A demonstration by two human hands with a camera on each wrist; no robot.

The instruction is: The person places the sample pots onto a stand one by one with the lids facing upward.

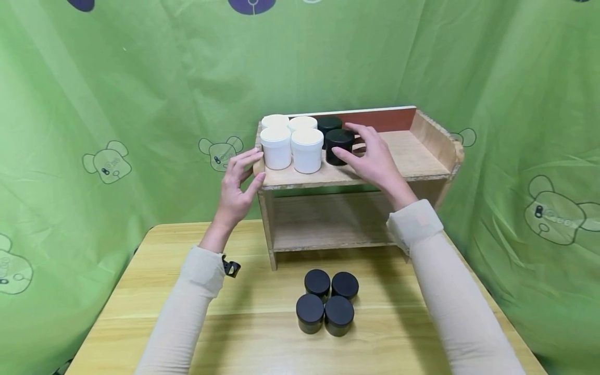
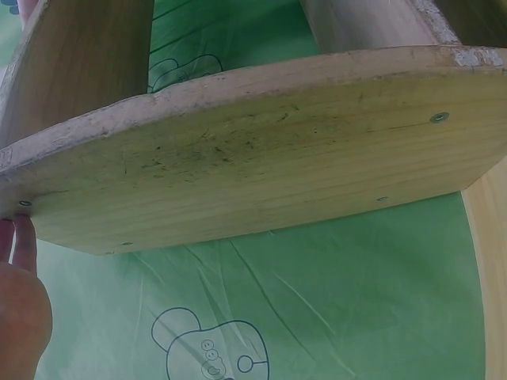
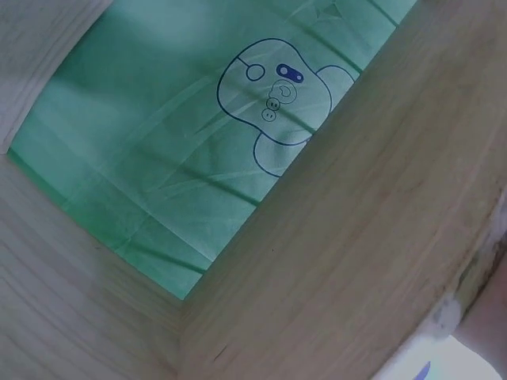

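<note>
My right hand (image 1: 375, 156) grips a black lidded jar (image 1: 339, 147) on the top board of a small wooden shelf (image 1: 304, 183), its thumb in front and fingers behind. Another black jar (image 1: 329, 124) stands just behind that one. To their left, several white lidded jars (image 1: 307, 151) stand close together in two rows. My left hand (image 1: 236, 190) touches the shelf's left end with its fingers extended and holds no jar. In the left wrist view its fingers (image 2: 25, 245) rest against the wooden side panel (image 2: 261, 158). The right wrist view does not show the right hand's grasp.
Several black lidded jars (image 1: 338, 312) stand grouped on the wooden table (image 1: 253, 333) before the shelf. A lower board (image 1: 328, 219) runs beneath the top one. The shelf's raised right end panel (image 1: 436, 138) borders the top board. A green curtain (image 1: 187, 78) hangs behind.
</note>
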